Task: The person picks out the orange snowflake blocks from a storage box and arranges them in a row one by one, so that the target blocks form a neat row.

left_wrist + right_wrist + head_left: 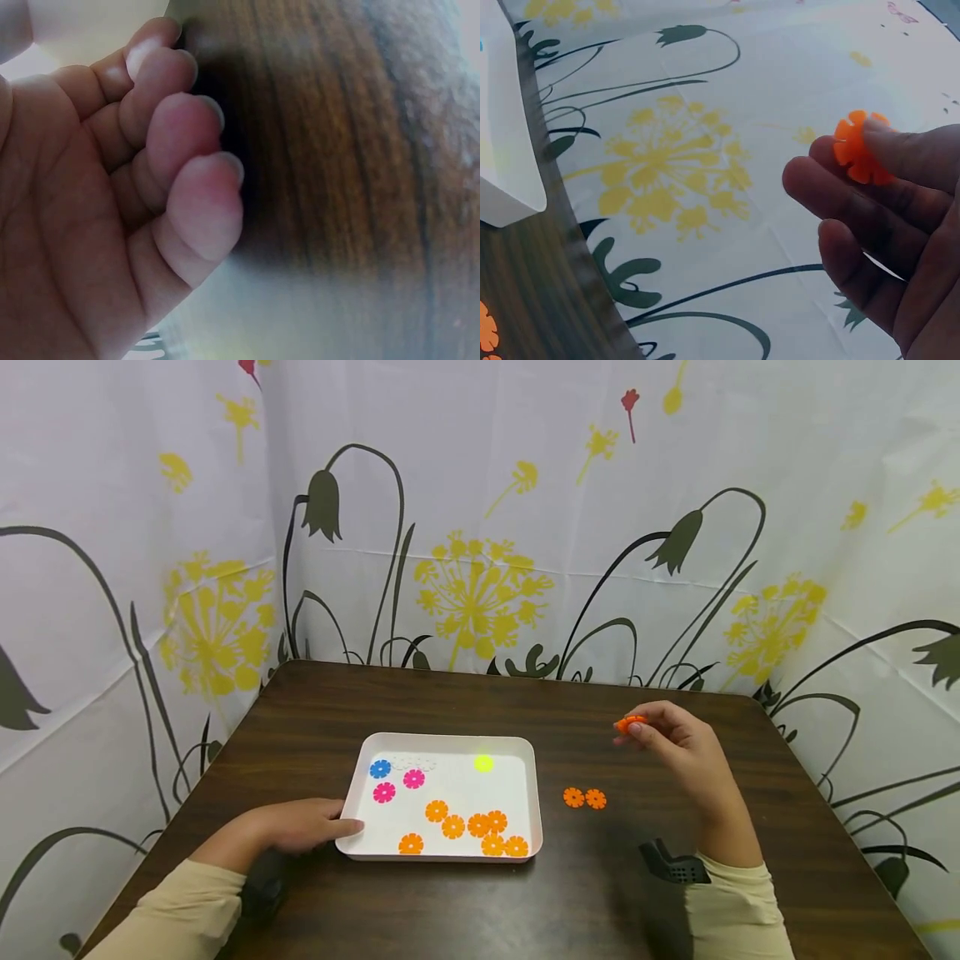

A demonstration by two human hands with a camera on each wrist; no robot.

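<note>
My right hand [686,752] is raised above the table, pinching an orange notched flower-shaped disc [861,148] between thumb and fingers. Two more orange discs [584,798] lie side by side on the table, below that hand in the head view. A white rectangular tray [450,742] holds several orange discs [452,827], two pink discs [414,779], a blue disc [380,768], a yellow disc [483,763] and some pale clear ones [412,763]. At the tray's left edge my left hand [303,827] grips it, thumb over the rim and fingers curled.
The dark wooden table [465,910] carries the tray near its middle. Behind and beside it hangs a white curtain [480,460] printed with flowers. A black wrist device [672,864] sits at my right sleeve.
</note>
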